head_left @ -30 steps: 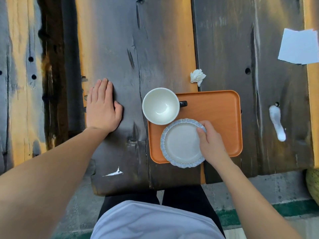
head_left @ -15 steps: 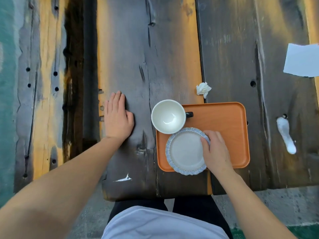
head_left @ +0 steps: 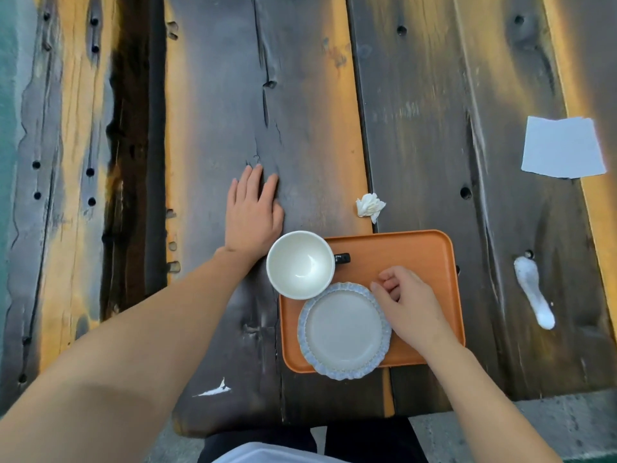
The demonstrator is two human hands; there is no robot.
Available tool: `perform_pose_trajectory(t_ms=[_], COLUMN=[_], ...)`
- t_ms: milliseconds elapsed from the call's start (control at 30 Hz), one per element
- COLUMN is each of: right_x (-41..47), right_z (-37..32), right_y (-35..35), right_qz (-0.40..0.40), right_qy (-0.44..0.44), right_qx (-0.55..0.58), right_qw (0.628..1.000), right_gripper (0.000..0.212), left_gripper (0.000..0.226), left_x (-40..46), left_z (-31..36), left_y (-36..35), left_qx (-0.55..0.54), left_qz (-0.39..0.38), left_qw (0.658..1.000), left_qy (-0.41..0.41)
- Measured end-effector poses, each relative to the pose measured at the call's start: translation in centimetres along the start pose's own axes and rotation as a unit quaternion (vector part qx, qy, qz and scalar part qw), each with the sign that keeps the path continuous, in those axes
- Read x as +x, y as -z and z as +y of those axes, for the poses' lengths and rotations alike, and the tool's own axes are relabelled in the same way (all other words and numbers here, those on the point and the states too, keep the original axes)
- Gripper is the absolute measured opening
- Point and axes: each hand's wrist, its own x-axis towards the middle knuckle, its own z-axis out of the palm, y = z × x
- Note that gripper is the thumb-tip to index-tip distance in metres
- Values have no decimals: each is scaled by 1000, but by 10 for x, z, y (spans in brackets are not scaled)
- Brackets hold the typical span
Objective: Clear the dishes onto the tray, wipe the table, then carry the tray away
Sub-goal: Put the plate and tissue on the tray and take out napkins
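Observation:
An orange tray [head_left: 410,255] lies on the dark wooden table [head_left: 300,111] near its front edge. A white cup [head_left: 300,265] with a dark handle stands at the tray's far left corner. A plate with a blue ruffled rim [head_left: 344,330] lies on the tray's near left part, just in front of the cup. My right hand [head_left: 409,305] hovers over the tray beside the plate's right rim, fingers loosely curled and holding nothing. My left hand [head_left: 253,212] rests flat on the table, left of and beyond the cup.
A crumpled white tissue [head_left: 370,206] lies just beyond the tray. A white ceramic spoon [head_left: 533,292] lies to the tray's right, and a stack of white paper napkins [head_left: 563,148] sits at the far right. A white smear [head_left: 213,390] marks the table near its front edge.
My right hand has let go of the plate's rim and drawn slightly right, off the plate. The plate stays on the tray. My left hand stays flat on the table.

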Motion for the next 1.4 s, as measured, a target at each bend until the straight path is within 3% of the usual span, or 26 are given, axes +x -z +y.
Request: perform_pose_trajectory(t_ms=[167,333,800,1067,1400], right_x=[45,85,107,70,32], right_z=[-25,-48,-53,-34,-12], right_y=[20,12,-1,7,-8], right_qz=[152,208,176,188,113], right_qy=[83,168,181,201,224], right_qx=[-21,-110,-50,-2,-19], right_qw=[985,957,966,961,968], right_gripper=[21,33,24,19,25], left_gripper=[51,53,54,55,55], left_x=[0,0,2,2,3], left_z=[-1,2,-1,-1,-1], left_y=[-5,-3,-5,-4,-3], left_qx=[12,11,29,26,28], left_qz=[16,12,33,18,5], left_qw=[1000,1000,999,999,1000], left_qy=[5,10,0,5,11])
